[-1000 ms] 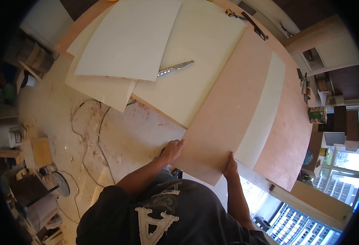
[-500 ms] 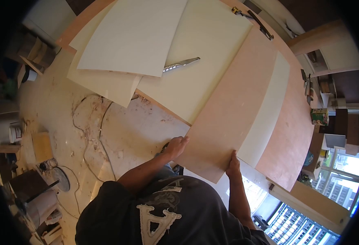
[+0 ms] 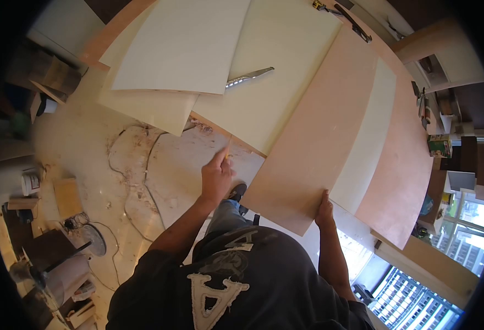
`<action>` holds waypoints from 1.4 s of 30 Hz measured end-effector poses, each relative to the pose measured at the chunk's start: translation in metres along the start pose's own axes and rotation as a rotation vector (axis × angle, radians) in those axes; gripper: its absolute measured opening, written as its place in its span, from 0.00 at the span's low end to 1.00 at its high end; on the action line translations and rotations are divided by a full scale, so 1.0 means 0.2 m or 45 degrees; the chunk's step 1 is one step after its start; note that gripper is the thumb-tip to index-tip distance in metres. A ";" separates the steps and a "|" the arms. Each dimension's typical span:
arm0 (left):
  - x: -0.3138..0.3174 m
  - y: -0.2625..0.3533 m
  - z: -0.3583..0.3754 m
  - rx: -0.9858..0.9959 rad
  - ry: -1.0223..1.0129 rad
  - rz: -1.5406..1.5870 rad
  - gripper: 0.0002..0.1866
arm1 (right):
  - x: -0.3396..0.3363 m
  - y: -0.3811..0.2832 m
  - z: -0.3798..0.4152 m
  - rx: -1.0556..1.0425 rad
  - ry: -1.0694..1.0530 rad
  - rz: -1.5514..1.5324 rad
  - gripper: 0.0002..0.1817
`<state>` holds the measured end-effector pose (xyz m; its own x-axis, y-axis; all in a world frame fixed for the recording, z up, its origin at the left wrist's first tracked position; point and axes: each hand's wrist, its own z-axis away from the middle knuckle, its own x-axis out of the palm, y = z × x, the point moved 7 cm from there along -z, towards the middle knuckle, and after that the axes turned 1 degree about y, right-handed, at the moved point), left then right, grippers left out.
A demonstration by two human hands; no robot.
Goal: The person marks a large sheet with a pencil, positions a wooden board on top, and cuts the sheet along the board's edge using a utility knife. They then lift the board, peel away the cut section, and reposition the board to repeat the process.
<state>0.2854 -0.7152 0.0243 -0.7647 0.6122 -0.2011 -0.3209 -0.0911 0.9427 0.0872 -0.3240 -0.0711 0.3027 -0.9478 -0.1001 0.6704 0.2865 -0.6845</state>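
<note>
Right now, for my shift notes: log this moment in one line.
left hand: holds pencil, off panel | right hand: grips brown panel edge | knife: on cream sheet

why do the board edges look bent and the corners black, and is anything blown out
Head view: a fisheye lens bows the straight edges of the pinkish board and leaves a black ring at the frame's corners. The window at lower right is bright, near washed out, with daylight glare below the board by the right hand. The left hand and the knife look reasonably sharp.
</note>
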 end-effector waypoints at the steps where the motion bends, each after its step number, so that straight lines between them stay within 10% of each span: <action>1: -0.03 0.12 0.00 0.025 0.038 0.041 0.13 | 0.00 0.00 0.02 0.005 -0.006 -0.016 0.42; 5: 0.00 0.20 -0.11 0.047 0.010 0.257 0.15 | -0.07 0.11 -0.09 0.007 0.057 -0.109 0.42; 8: 0.14 0.35 -0.02 -0.080 -0.148 0.348 0.12 | -0.18 0.13 -0.05 -0.120 0.796 0.643 0.39; 11: 0.39 0.30 0.10 0.150 -0.357 0.051 0.11 | 0.19 -0.29 0.49 -0.991 0.709 0.991 0.34; 14: 0.61 0.38 0.38 0.317 -0.617 -0.087 0.11 | 0.49 -0.44 0.73 -0.829 -0.244 -0.020 0.26; 21: 0.76 0.37 0.33 0.503 -1.001 -0.362 0.12 | 0.45 -0.39 0.60 -0.691 -0.181 -0.174 0.18; 25: 0.60 0.48 -0.34 1.085 -0.126 -1.074 0.11 | 0.28 -0.35 0.48 -0.630 0.194 -0.133 0.16; 29: 0.49 0.35 -1.09 0.999 0.145 -1.578 0.19 | 0.22 -0.40 0.24 -0.724 0.514 0.262 0.13; 35: 0.56 0.38 -1.36 0.813 -0.371 -1.928 0.15 | 0.47 -0.95 -0.14 -1.166 0.729 1.021 0.12; 42: 0.64 0.60 -1.32 0.918 -0.174 -0.943 0.16 | 0.70 -1.25 -0.63 -1.167 0.640 1.213 0.12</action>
<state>0.0011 -0.8547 0.0407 -0.4284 0.4110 -0.8047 -0.2402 0.8067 0.5399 -0.1230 -0.5454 -0.0049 -0.0171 -0.4495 -0.8931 -0.3808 0.8289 -0.4099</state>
